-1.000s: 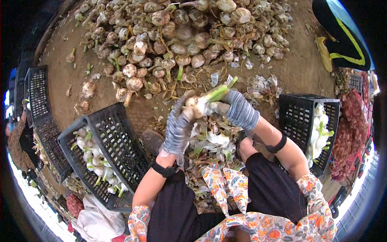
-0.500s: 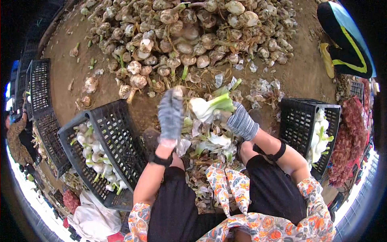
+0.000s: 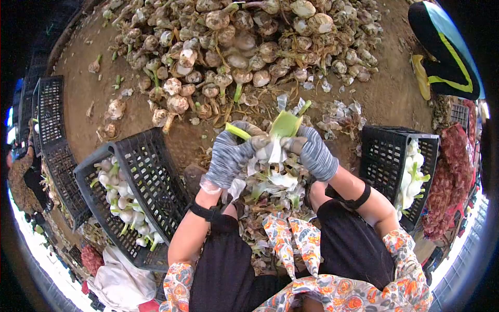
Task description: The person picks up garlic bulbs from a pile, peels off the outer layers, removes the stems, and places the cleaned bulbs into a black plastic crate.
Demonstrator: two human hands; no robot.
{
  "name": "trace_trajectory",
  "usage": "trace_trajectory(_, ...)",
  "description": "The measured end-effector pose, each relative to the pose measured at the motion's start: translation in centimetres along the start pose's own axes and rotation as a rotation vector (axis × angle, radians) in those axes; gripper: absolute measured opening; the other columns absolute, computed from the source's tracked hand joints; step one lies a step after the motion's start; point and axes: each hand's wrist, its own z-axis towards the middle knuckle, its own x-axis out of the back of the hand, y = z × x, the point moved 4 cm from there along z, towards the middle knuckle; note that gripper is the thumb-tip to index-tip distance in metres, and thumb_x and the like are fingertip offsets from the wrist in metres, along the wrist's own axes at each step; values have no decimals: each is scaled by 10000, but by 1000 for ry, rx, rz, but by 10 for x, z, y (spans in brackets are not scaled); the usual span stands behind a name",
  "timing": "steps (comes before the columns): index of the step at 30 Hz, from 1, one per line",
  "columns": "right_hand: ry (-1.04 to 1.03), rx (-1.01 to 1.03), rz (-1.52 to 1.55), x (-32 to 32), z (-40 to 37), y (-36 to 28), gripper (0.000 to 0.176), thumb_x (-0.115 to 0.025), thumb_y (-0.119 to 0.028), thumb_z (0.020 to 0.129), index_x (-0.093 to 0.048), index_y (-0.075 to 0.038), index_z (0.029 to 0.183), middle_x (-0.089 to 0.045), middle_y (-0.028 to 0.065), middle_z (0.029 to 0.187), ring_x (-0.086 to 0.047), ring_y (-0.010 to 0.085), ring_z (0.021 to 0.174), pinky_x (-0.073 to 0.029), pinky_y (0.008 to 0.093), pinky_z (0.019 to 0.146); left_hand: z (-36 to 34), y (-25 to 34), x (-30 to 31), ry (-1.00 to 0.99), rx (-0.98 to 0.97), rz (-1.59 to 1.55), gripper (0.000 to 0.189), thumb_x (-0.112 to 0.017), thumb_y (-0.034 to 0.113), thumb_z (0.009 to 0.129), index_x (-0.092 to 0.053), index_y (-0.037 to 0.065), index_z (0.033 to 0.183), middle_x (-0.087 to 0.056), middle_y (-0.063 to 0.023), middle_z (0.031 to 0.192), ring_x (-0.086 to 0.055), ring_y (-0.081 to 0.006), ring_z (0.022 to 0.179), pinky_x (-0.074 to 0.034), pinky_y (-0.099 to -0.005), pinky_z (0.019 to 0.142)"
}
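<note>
Both my hands wear grey striped gloves and meet in front of my knees. The fingers of my left hand (image 3: pixel 228 156) are closed round a garlic bulb, mostly hidden, whose cut green stalk (image 3: pixel 237 131) sticks out over the glove. My right hand (image 3: pixel 314 156) pinches a broad green-white leaf sheath (image 3: pixel 286 125) that stands up between the hands. White garlic skin (image 3: pixel 274 151) hangs below the fingertips. Beneath lies a heap of peeled husks (image 3: pixel 280 179) on the ground.
Ahead rises a big pile of soil-covered garlic (image 3: pixel 244 47). Black crates (image 3: pixel 156 171) with cleaned garlic stand at my left and another black crate (image 3: pixel 382 156) at my right. Beyond are red net sacks (image 3: pixel 447 182). A person's dark-clothed leg (image 3: pixel 447 57) shows at upper right.
My left hand has come in to the garlic and closed on it. The garlic has turned: its stalk now points up-left, and a green sheath stands apart at my right fingers.
</note>
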Motion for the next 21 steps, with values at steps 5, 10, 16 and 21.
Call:
trace_trajectory(5, -92, -371, 1073, 13, 18, 37, 275, -512, -204, 827, -548, -9, 1018, -615, 115, 873, -616, 226, 695, -545, 343, 559, -4, 10, 15, -204, -186, 12, 219, -781, 138, 671, -643, 57, 821, -605, -54, 827, -582, -125, 751, -476, -259, 668)
trace_trajectory(10, -262, -511, 1373, 11, 23, 78, 292, -518, -227, 845, -552, -21, 1048, -619, 120, 897, -603, 209, 630, -528, 318, 520, -3, -2, 10, -495, -141, -611, 266, -803, 214, 639, -634, 94, 806, -576, -56, 910, -551, -165, 807, -448, -275, 701)
trace_trajectory(16, -746, -407, 596, 19, -45, 20, 429, -628, -280, 765, -583, 69, 1011, -627, 126, 944, -597, 156, 834, -460, 277, 754, 3, -32, 29, -18, 95, -1010, 351, -621, 279, 833, -552, 50, 1090, -580, -80, 1109, -549, -198, 1034, -478, -345, 893)
trace_trajectory(21, -799, 37, -335, -3, -17, -1, 417, -647, -323, 803, -563, -49, 1106, -603, 79, 1015, -583, 166, 882, -478, 309, 759, -6, -21, 28, 38, 240, -1170, 357, -572, 266, 867, -525, 18, 1119, -589, -96, 1090, -563, -206, 1014, -498, -316, 886)
